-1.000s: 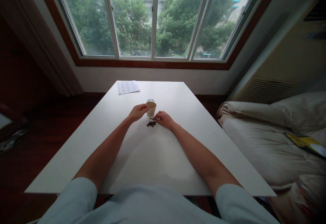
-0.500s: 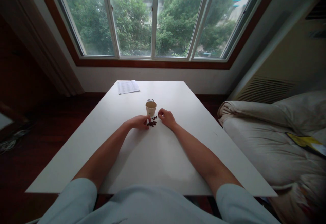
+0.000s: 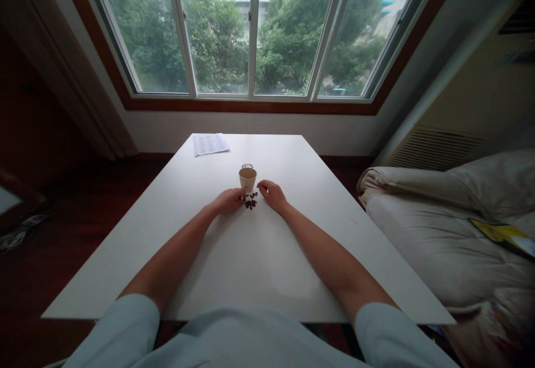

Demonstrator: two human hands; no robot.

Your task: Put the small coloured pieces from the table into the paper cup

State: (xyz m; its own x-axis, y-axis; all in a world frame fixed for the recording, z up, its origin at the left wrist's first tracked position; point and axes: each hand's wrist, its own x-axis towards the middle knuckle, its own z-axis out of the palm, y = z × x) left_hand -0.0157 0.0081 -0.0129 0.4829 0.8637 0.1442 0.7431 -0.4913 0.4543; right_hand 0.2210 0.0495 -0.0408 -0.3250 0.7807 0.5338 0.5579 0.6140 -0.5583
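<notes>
Two bare hands over a white table (image 3: 259, 267), seen from above. The left hand (image 3: 229, 200) lies at the left edge of a small scatter of dark, bean-like pieces (image 3: 251, 204), its fingers bent; whether the fingertips are apart or closed on a piece cannot be told. The right hand (image 3: 272, 194) is loosely curled to the right of the scatter; whether it pinches anything cannot be told. A paper cup (image 3: 248, 182) stands upright between and slightly beyond the hands, its mouth open, with the pieces just on its near side. Behind the cup shows a dark, thin-lined curved outline; printed sheets (image 3: 211, 144) lie near the table's far left corner
</notes>
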